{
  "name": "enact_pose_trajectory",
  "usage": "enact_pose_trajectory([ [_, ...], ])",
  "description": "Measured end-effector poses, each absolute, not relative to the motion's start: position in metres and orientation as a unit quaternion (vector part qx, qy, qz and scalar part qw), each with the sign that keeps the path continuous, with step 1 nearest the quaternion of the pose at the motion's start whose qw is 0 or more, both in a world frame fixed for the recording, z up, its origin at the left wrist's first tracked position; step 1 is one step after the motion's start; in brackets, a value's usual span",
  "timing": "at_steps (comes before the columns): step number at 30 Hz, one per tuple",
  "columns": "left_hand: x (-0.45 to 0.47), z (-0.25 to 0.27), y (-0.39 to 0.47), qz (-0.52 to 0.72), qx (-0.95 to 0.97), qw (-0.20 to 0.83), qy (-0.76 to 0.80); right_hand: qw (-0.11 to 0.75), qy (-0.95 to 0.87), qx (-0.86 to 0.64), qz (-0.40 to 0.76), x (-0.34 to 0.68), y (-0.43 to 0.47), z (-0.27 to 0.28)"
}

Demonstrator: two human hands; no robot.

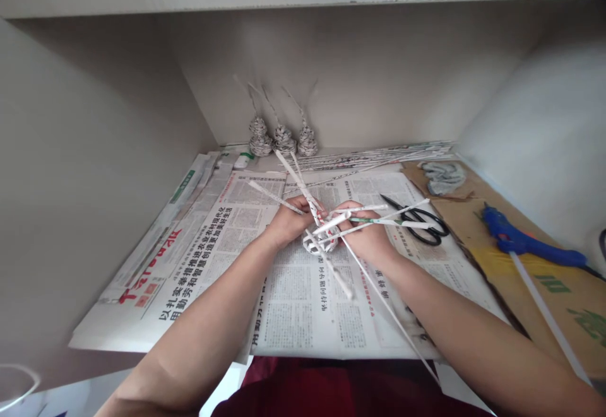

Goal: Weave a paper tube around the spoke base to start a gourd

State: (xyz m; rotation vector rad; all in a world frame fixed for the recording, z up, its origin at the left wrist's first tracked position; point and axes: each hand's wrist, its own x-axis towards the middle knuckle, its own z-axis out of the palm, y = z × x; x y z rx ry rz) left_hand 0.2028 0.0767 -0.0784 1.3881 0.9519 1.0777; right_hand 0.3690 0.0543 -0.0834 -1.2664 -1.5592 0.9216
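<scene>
Between my hands is a small round weaving of rolled newspaper strips [315, 245], raised over the newspaper sheets. Several paper strips stick out of it in all directions, and one long strip [379, 294] trails down toward my lap on the right. My left hand [294, 220] is closed on the weaving's left side, its fingertips at a thick upright strip. On the right side, my right hand [362, 231] grips the weaving, with strips crossing over its fingers. Those strips partly hide the fingertips of both hands.
Newspaper sheets [208, 259] cover the table. Black scissors [419, 220] lie to the right, near a blue glue gun [525, 238] on cardboard [534, 297]. Three gourd-shaped woven pieces [284, 141] stand at the back beside a bundle of paper strips [379, 157]. A grey cloth [444, 178] lies back right.
</scene>
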Motion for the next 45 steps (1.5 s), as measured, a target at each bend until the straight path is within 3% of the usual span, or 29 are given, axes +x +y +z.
enact_pose_trajectory([
  [9,0.204,-0.079,0.075,0.457,0.589,0.54,0.391,0.442,-0.642,-0.498,0.379,0.371,0.06,-0.09],
  [16,0.203,-0.071,0.073,0.49,0.624,0.435,0.427,0.466,-0.534,-0.503,0.494,0.377,0.062,-0.079],
  [22,0.199,-0.079,0.08,0.574,0.578,0.333,0.475,0.574,-0.533,-0.445,0.434,0.388,0.057,-0.049],
  [24,0.199,-0.08,0.082,0.599,0.562,0.308,0.48,0.557,-0.56,-0.433,0.434,0.386,0.052,-0.047],
  [27,0.199,-0.079,0.081,0.625,0.542,0.28,0.486,0.463,-0.642,-0.447,0.416,0.379,0.046,-0.055],
  [31,0.202,-0.075,0.076,0.631,0.547,0.276,0.475,0.412,-0.662,-0.484,0.398,0.373,0.046,-0.069],
  [37,0.211,-0.077,0.069,0.611,0.55,0.344,0.453,0.477,-0.551,-0.469,0.499,0.369,0.05,-0.069],
  [45,0.217,-0.084,0.067,0.58,0.57,0.359,0.458,0.554,-0.469,-0.458,0.513,0.363,0.056,-0.078],
])
